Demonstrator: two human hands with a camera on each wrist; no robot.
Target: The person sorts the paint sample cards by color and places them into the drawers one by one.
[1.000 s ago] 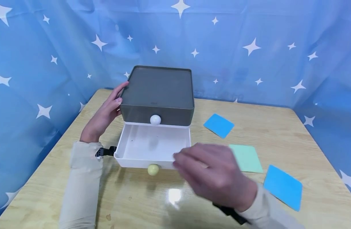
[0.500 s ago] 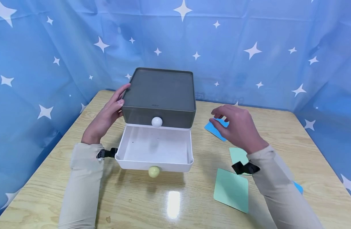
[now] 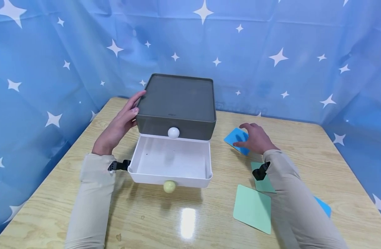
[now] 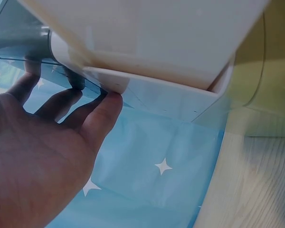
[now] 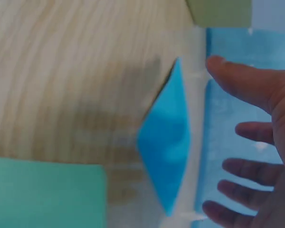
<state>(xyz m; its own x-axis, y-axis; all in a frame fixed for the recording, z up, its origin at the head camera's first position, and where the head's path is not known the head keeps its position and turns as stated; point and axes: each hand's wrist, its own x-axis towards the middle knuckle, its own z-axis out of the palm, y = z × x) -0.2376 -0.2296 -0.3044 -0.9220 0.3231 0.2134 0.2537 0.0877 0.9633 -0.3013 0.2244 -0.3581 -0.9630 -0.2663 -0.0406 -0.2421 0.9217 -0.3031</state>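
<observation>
My left hand (image 3: pixel 117 128) rests against the left side of a small dark grey drawer box (image 3: pixel 178 98); in the left wrist view its fingertips (image 4: pixel 115 97) touch the box's side. The white lower drawer (image 3: pixel 173 159) is pulled out, with a pale green ball knob (image 3: pixel 169 186) on its front. A white ball knob (image 3: pixel 173 132) sits on the grey upper part. To the right, my right hand (image 3: pixel 255 138) hovers over a blue card (image 3: pixel 235 138), thumb and fingers spread apart, holding nothing. The right wrist view shows that blue card (image 5: pixel 166 142) beside the hand.
Two light green cards, one nearer the front (image 3: pixel 252 209) and one partly under the right forearm (image 3: pixel 265 183), lie on the wooden table (image 3: pixel 153 221). Another blue card (image 3: pixel 324 206) shows past the right sleeve. A blue star-patterned curtain (image 3: pixel 240 41) hangs behind.
My right hand has moved from beside the drawer's front, rightward and away, to above the far blue card. The nearer green card has come into view. My left hand stays at the box.
</observation>
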